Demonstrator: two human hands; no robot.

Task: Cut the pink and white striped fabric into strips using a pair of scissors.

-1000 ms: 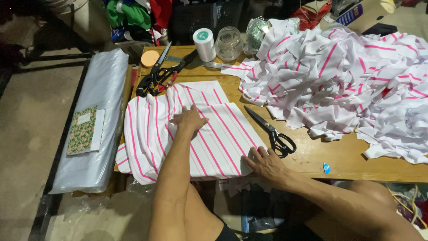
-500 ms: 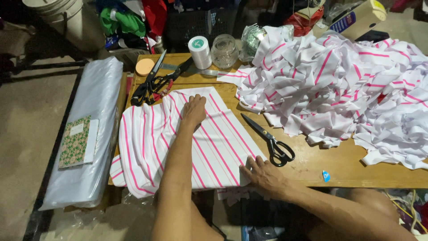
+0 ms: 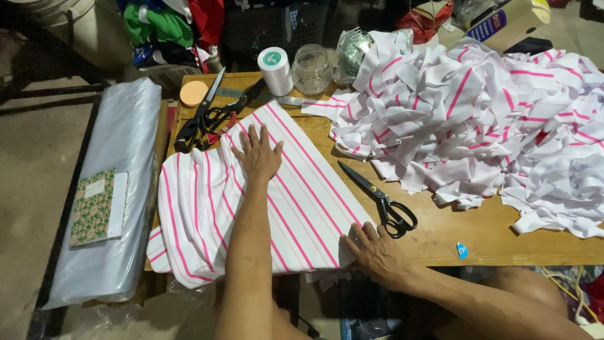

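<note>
A white cloth with pink stripes (image 3: 207,201) lies spread over the left part of a wooden table (image 3: 453,233). My left hand (image 3: 257,153) rests flat on it near its far end, fingers spread. My right hand (image 3: 372,250) presses on the cloth's near right corner at the table's front edge. Black scissors (image 3: 380,200) lie on the wood just right of the cloth, a short way beyond my right hand.
A big heap of white-and-pink cloth strips (image 3: 478,119) covers the table's right side. More scissors (image 3: 211,116), a thread spool (image 3: 275,69), a glass jar (image 3: 312,68) and an orange disc (image 3: 193,93) sit at the back. A plastic-wrapped roll (image 3: 119,182) with a booklet (image 3: 94,206) lies left.
My left hand has slid farther up the cloth, smoothing it. The cloth's far end has turned and spread toward the back of the table. My right hand stays at the near corner.
</note>
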